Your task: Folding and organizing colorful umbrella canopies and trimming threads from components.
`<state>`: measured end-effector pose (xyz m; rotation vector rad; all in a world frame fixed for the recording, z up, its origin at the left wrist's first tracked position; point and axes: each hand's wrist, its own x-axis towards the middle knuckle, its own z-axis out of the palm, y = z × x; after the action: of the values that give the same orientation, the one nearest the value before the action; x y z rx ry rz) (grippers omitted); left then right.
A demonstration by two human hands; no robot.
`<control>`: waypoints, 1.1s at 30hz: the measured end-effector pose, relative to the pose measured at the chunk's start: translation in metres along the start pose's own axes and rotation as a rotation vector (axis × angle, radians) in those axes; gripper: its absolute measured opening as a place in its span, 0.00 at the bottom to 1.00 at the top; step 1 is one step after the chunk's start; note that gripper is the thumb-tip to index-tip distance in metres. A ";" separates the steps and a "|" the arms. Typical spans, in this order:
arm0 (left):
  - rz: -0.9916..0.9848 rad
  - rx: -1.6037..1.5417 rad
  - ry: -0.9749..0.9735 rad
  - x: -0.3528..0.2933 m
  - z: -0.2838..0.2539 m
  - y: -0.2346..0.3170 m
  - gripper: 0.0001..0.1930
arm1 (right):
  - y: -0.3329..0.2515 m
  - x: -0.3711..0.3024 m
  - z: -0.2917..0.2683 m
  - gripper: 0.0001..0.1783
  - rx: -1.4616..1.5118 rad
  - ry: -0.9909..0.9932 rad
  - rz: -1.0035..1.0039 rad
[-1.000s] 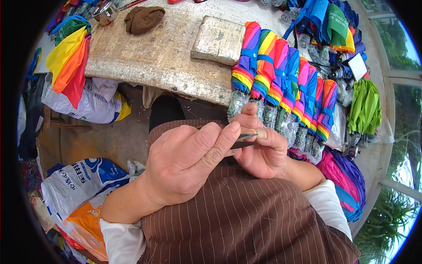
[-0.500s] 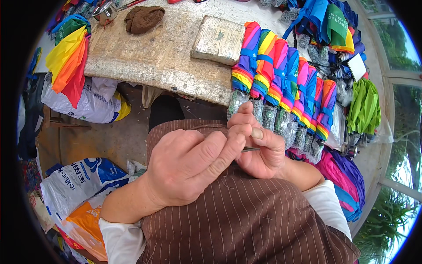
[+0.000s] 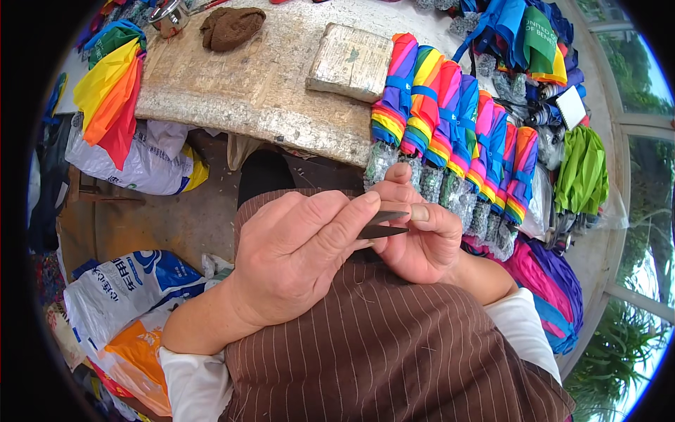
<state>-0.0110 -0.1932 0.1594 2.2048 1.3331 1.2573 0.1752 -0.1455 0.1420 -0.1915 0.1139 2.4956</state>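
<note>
In front of my lap, my left hand is closed round a pair of small dark thread snips. Two pointed blades stick out past its fingers toward the right, parted from each other. Close by, my right hand has its fingers curled and its thumb brought in against them, at the tips of the blades. Anything pinched there is too small or too hidden to make out. The snips' handle is covered by my left hand. A brown apron with thin pale stripes lies beneath both hands.
A worn table spans the far side, bearing a paper-wrapped block, a brown cloth and a metal pot. Folded rainbow umbrellas line the right, with a green umbrella beyond. Plastic bags lie left.
The snips' blades now show between my hands, spread apart, where before my fingers mostly covered them. My left fingertips have shifted slightly back and left. The umbrellas stay where they were.
</note>
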 end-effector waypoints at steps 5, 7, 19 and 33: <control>0.025 -0.034 0.061 -0.002 0.005 -0.002 0.27 | -0.001 0.000 -0.005 0.23 -0.051 -0.035 0.002; -0.003 -0.048 0.081 -0.003 0.007 -0.002 0.26 | -0.001 0.000 -0.006 0.22 -0.100 -0.082 0.013; -0.007 -0.038 0.049 -0.004 0.001 -0.002 0.24 | 0.001 0.002 -0.006 0.22 -0.135 -0.100 -0.023; 0.043 -0.035 0.062 -0.003 -0.002 -0.002 0.23 | 0.002 0.003 -0.005 0.23 -0.165 -0.107 -0.001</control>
<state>-0.0143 -0.1948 0.1572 2.1988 1.2829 1.3638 0.1719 -0.1458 0.1366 -0.1261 -0.1367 2.5084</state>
